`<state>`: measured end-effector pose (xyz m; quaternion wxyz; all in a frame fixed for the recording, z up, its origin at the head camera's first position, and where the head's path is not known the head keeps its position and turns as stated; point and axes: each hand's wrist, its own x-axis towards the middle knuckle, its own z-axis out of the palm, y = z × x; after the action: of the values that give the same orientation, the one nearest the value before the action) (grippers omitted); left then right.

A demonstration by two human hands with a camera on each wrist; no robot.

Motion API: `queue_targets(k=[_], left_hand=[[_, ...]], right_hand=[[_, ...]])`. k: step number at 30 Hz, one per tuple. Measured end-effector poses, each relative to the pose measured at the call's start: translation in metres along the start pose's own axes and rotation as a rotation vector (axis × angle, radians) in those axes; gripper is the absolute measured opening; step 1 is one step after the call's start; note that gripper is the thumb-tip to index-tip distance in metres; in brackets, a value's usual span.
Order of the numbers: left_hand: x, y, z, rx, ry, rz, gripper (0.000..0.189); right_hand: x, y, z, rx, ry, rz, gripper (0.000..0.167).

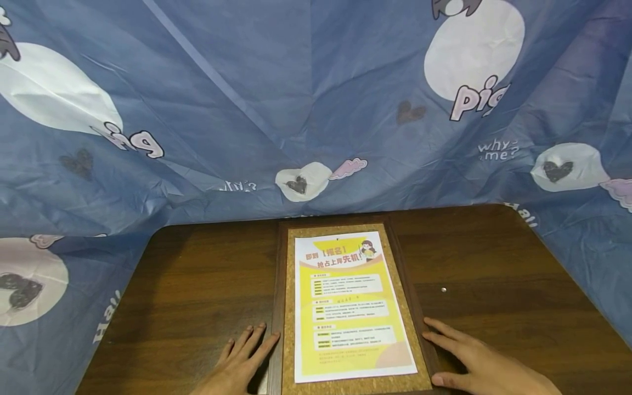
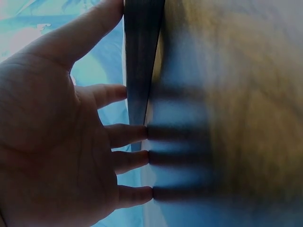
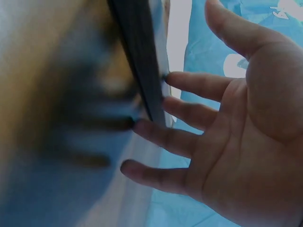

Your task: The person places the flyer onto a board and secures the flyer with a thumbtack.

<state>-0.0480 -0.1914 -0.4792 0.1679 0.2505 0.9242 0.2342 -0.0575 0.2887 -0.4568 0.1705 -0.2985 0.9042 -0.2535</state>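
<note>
A cork board (image 1: 290,307) in a dark wooden frame lies on the brown table, its lower end toward me. On the cork is a yellow and white printed poster (image 1: 345,312), with a small dark pin-like spot at its top middle. My left hand (image 1: 242,359) rests at the frame's left side, fingers spread and fairly straight; in the left wrist view its fingertips touch the frame (image 2: 142,56) and the tabletop. My right hand (image 1: 474,356) is at the right side, fingers extended, index and thumb tips against the frame edge (image 3: 139,56).
A small shiny round object (image 1: 443,289) lies on the table (image 1: 494,263) right of the board. Behind and around the table hangs a blue printed cloth (image 1: 237,109). The table's far corners are rounded.
</note>
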Motion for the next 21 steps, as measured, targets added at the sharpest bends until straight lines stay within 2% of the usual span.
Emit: queue_targets(k=[3,10,14,21], left_hand=[[0.0,0.001,0.0,-0.005,-0.007,-0.011,0.109],[0.001,0.001,-0.001,0.004,-0.025,-0.03,0.109],[0.001,0.002,0.0,0.013,-0.017,-0.024,0.109],[0.0,0.003,-0.001,0.014,-0.012,-0.025,0.108]], right_hand=[[0.003,-0.002,-0.01,0.039,-0.045,0.02,0.065],[0.013,-0.002,-0.031,0.059,-0.037,0.017,0.065],[0.017,0.002,-0.042,0.052,0.017,0.024,0.064],[0.029,0.018,-0.054,0.04,0.177,0.014,0.06]])
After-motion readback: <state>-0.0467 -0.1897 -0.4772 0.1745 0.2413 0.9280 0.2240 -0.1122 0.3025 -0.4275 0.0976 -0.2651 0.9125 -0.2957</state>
